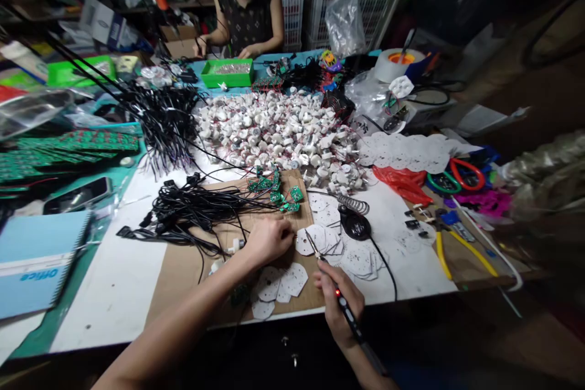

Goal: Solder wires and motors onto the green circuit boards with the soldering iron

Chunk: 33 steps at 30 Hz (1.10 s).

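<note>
Over this crowded table (pixel 418 277), right hand (pixel 337 304) wraps fingers around a soldering iron (pixel 351 320); left hand (pixel 273 240) curls fingers, whether pinching, I cannot tell.

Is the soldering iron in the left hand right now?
No, the right hand grips the soldering iron, while the left hand is off to its side.

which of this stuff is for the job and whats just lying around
Likely for the job:
soldering iron, in the right hand
white discs, by the iron's tip and left hand
black cables
small green boards near them

Probably just lying about:
notebook
phone
tape roll
red plastic
</note>
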Each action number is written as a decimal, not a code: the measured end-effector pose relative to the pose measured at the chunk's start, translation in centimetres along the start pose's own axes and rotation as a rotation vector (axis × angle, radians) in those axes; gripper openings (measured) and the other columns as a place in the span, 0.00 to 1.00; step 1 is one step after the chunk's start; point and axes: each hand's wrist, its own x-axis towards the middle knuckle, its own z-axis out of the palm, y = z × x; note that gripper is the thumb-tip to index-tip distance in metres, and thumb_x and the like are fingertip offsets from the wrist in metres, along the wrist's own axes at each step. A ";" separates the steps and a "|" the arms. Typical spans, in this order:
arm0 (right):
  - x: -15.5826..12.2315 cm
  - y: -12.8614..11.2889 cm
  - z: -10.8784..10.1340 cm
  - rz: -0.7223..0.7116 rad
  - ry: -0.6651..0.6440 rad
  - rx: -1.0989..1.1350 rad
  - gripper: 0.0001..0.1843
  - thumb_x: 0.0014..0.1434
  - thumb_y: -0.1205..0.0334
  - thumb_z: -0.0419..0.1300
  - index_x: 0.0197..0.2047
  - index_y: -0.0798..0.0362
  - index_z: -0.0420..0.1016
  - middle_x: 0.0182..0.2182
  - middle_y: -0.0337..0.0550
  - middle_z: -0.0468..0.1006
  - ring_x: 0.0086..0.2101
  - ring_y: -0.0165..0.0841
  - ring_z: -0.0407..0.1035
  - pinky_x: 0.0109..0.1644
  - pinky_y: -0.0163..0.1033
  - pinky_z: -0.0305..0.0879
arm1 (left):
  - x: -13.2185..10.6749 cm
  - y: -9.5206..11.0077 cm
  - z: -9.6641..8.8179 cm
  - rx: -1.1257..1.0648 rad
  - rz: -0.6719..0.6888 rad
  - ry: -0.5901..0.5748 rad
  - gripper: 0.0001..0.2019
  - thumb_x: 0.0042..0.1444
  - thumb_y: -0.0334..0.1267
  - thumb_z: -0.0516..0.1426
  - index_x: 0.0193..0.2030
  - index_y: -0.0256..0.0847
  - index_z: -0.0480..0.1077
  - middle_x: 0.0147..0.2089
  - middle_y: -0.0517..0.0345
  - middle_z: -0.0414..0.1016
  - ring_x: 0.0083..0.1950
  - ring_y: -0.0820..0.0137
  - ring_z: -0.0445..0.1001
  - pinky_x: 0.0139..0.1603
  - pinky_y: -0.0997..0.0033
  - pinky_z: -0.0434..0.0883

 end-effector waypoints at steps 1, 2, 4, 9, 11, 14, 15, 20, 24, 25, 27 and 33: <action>0.0 0.1 0.0 -0.009 0.005 0.007 0.14 0.72 0.67 0.57 0.55 0.48 0.81 0.33 0.40 0.85 0.27 0.31 0.80 0.35 0.35 0.79 | -0.1 0.2 -0.1 0.025 -0.001 0.005 0.08 0.61 0.35 0.57 0.35 0.40 0.79 0.39 0.51 0.79 0.40 0.65 0.77 0.38 0.70 0.65; 0.0 0.1 0.0 -0.020 0.009 0.014 0.14 0.72 0.67 0.57 0.55 0.48 0.80 0.33 0.40 0.85 0.27 0.31 0.80 0.34 0.35 0.79 | -0.3 0.3 -0.3 0.043 0.003 0.013 0.08 0.61 0.36 0.57 0.35 0.40 0.79 0.39 0.51 0.79 0.40 0.65 0.77 0.37 0.70 0.65; 0.0 0.2 0.1 -0.033 0.016 0.023 0.14 0.72 0.66 0.57 0.55 0.48 0.80 0.33 0.40 0.84 0.28 0.31 0.80 0.34 0.35 0.79 | -0.3 0.4 -1.1 0.050 0.011 0.044 0.09 0.62 0.40 0.58 0.36 0.40 0.79 0.39 0.51 0.80 0.38 0.65 0.77 0.36 0.70 0.65; -0.2 0.3 0.2 -0.018 0.022 0.029 0.14 0.72 0.65 0.57 0.55 0.47 0.80 0.33 0.40 0.84 0.28 0.33 0.80 0.33 0.36 0.79 | 2.8 -1.9 -6.7 0.049 0.005 0.241 0.09 0.62 0.39 0.59 0.37 0.41 0.81 0.36 0.53 0.81 0.36 0.67 0.77 0.38 0.71 0.66; -0.3 0.4 0.2 -0.032 0.016 0.024 0.14 0.72 0.65 0.57 0.55 0.46 0.80 0.33 0.41 0.84 0.28 0.33 0.80 0.33 0.37 0.79 | 5.5 -3.4 -9.3 0.079 -0.059 0.334 0.11 0.63 0.40 0.58 0.37 0.40 0.82 0.36 0.52 0.82 0.36 0.67 0.77 0.38 0.70 0.67; -0.4 0.6 0.2 -0.052 0.014 0.009 0.14 0.72 0.64 0.57 0.56 0.46 0.80 0.33 0.42 0.84 0.28 0.34 0.80 0.33 0.38 0.79 | 9.8 -5.5 -11.8 0.197 -0.152 0.355 0.10 0.61 0.37 0.58 0.40 0.41 0.83 0.41 0.51 0.84 0.41 0.65 0.77 0.39 0.71 0.68; -0.4 0.6 0.2 -0.055 0.019 0.007 0.14 0.73 0.64 0.56 0.56 0.46 0.80 0.33 0.42 0.84 0.28 0.34 0.80 0.33 0.38 0.79 | 11.0 -6.0 -12.1 0.251 -0.154 0.316 0.11 0.60 0.34 0.58 0.42 0.41 0.83 0.44 0.51 0.83 0.42 0.66 0.78 0.40 0.72 0.68; -0.3 0.5 0.0 -0.048 0.038 -0.013 0.14 0.73 0.65 0.56 0.56 0.46 0.79 0.33 0.41 0.84 0.28 0.34 0.80 0.34 0.37 0.79 | 13.7 -7.1 -11.8 0.400 -0.123 0.155 0.11 0.56 0.33 0.60 0.41 0.43 0.84 0.48 0.50 0.82 0.44 0.64 0.78 0.40 0.72 0.68; -0.3 0.5 -0.1 -0.058 0.043 -0.012 0.14 0.73 0.64 0.56 0.56 0.45 0.79 0.33 0.40 0.84 0.28 0.33 0.80 0.33 0.36 0.79 | 13.8 -7.3 -11.3 0.434 -0.122 0.137 0.10 0.57 0.34 0.59 0.41 0.40 0.83 0.47 0.45 0.80 0.43 0.60 0.79 0.41 0.68 0.69; -0.3 0.5 -0.1 -0.064 0.040 -0.011 0.14 0.73 0.64 0.56 0.56 0.45 0.79 0.33 0.40 0.84 0.28 0.33 0.80 0.33 0.36 0.79 | 13.8 -7.3 -11.2 0.441 -0.120 0.133 0.09 0.57 0.33 0.59 0.40 0.39 0.83 0.48 0.44 0.79 0.44 0.59 0.79 0.42 0.67 0.69; -0.3 0.5 -0.2 -0.067 0.032 -0.014 0.14 0.73 0.63 0.56 0.56 0.46 0.79 0.33 0.41 0.84 0.28 0.34 0.80 0.32 0.36 0.79 | 13.9 -7.2 -11.1 0.453 -0.116 0.128 0.09 0.58 0.33 0.59 0.39 0.38 0.82 0.49 0.43 0.78 0.44 0.59 0.78 0.43 0.67 0.69; 0.0 0.2 -0.2 -0.065 0.039 -0.014 0.14 0.73 0.64 0.55 0.55 0.46 0.79 0.32 0.41 0.84 0.28 0.34 0.80 0.33 0.37 0.80 | 13.6 -5.9 -11.4 0.490 -0.076 0.146 0.13 0.62 0.28 0.52 0.41 0.34 0.79 0.48 0.38 0.77 0.51 0.56 0.76 0.45 0.64 0.69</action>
